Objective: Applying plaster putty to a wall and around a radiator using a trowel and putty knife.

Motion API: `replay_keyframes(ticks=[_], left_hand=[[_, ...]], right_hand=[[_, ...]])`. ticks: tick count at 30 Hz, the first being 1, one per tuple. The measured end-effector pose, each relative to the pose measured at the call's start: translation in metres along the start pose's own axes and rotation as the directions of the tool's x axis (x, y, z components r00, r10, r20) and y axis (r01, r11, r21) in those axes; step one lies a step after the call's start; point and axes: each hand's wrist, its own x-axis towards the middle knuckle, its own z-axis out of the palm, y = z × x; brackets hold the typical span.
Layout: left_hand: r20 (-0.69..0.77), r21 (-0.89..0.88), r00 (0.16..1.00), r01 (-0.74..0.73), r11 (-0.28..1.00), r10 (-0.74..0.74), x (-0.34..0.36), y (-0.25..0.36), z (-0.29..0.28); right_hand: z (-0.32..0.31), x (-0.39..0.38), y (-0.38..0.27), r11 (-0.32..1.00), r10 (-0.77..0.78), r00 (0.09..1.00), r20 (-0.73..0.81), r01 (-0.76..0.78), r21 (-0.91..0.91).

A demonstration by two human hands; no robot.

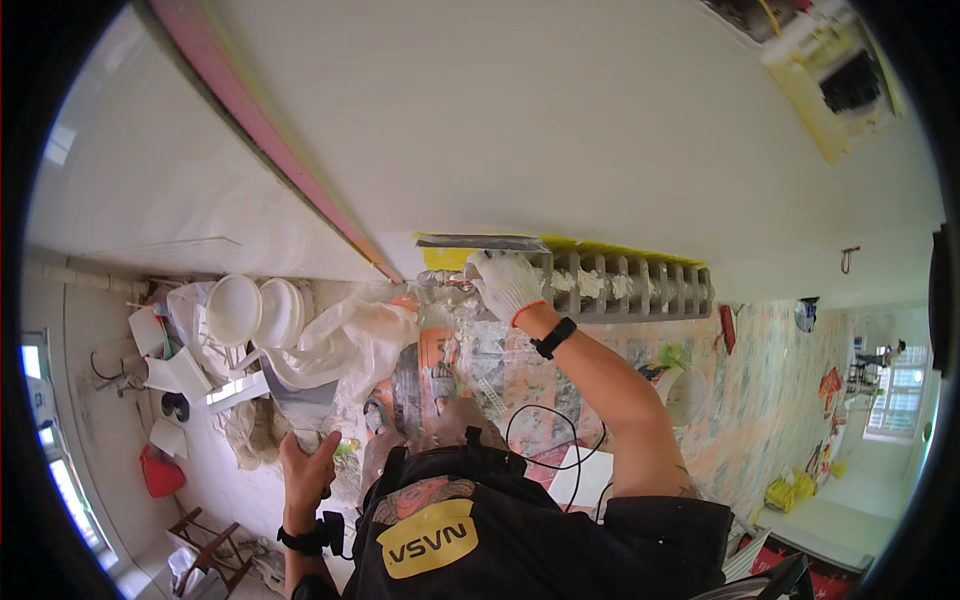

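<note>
My right hand (505, 284), in a white glove with an orange cuff, is closed at the left end of a grey ribbed radiator (620, 285). It grips a wide putty knife (480, 242), whose long grey blade lies against the wall just above the radiator; the glove hides the handle. Low on the left, my bare left hand (308, 470) is closed around the handle of a second putty knife (300, 400), its broad grey blade pointing forward. Yellow wall (440, 258) shows around the first blade and along the radiator's upper edge. White smears mark the radiator's ribs.
A large pale wall (560, 120) rises ahead, with a pink strip (270, 150) running down its left part. White buckets (234, 310) and crumpled plastic sheeting (345, 345) lie to the left. A black cable (545, 465) loops near my right side above the spattered floor covering (760, 390).
</note>
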Motion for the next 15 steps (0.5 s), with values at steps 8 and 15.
replay_keyframes(ticks=[8, 15], left_hand=[[-0.04, -0.06, 0.998, 0.05, 0.997, -0.052, -0.008, -0.019, -0.011], [-0.027, -0.018, 1.0, 0.002, 1.0, -0.002, -0.005, -0.005, -0.008]], right_hand=[[0.013, 0.026, 0.022, 0.998, -0.045, 0.994, -0.102, 0.05, 0.05], [-0.101, 0.017, -0.017, 0.96, -0.061, 0.982, -0.176, 0.106, 0.259]])
